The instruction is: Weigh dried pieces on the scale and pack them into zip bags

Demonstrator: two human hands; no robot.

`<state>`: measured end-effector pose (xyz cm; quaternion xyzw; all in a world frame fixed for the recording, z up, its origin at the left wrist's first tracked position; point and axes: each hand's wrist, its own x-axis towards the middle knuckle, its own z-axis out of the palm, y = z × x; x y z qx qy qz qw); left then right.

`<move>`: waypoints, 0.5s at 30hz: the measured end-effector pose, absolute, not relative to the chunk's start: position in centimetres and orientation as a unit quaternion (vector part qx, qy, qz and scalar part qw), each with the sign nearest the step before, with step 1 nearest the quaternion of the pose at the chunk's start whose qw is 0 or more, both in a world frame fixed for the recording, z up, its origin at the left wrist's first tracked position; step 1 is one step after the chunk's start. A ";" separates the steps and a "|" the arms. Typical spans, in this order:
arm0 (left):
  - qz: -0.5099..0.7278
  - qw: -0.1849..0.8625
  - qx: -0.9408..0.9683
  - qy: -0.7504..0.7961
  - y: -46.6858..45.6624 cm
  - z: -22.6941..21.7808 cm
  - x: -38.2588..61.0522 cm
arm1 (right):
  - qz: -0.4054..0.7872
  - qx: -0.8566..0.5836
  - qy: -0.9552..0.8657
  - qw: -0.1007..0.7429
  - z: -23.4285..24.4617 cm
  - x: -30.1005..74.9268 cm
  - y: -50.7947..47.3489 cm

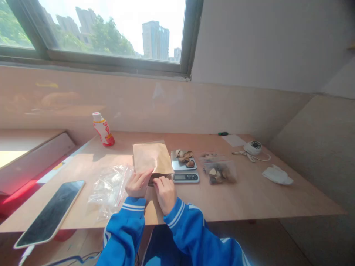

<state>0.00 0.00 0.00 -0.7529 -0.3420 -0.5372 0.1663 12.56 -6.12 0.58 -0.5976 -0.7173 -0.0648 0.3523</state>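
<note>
A brown paper bag (152, 157) lies on the table in front of me, with its dark opening toward me. My left hand (135, 184) grips the bag's near left edge, thumb and fingers closed on the paper. At the opening, my right hand (165, 191) has its fingertips pinched together; what is between them is hidden. Just right of the bag stands a kitchen scale (184, 177), its plate bearing several curled brown and cream dried pieces (184, 158). Beside the scale lies a clear zip bag (229, 171) holding similar pieces.
Clear plastic bags (109, 188) lie left of my hands, and a phone (51, 214) rests at the table's left edge. A white-and-red bottle (103, 130) stands at the back. To the right are a white dome camera (253, 147), crumpled white tissue (277, 174) and paper (233, 140).
</note>
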 end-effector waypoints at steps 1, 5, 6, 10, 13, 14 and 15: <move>-0.538 0.151 -0.750 -0.353 0.0 -0.1 0.0 | -0.066 -0.574 -0.710 0.402 0.7 13.0 -6.9; -0.554 0.108 -0.727 -0.392 -0.4 0.0 0.2 | -0.037 -0.521 -0.675 0.521 1.8 15.8 -8.3; -0.556 0.106 -0.721 -0.401 -0.4 0.1 0.3 | -0.034 -0.526 -0.666 0.528 2.1 16.7 -8.2; -0.561 0.108 -0.676 -0.466 0.0 0.0 0.6 | -0.004 -0.552 -0.659 0.511 2.4 20.6 -5.7; -0.555 0.116 -0.627 -0.534 0.7 -0.5 0.6 | -0.022 -0.566 -0.675 0.472 1.9 22.8 -3.4; -0.549 0.114 -0.614 -0.555 0.9 -0.7 0.6 | -0.043 -0.576 -0.678 0.454 1.7 23.3 -2.7; -0.542 0.107 -0.605 -0.574 1.0 -0.8 0.5 | -0.065 -0.587 -0.680 0.434 1.4 23.6 -2.2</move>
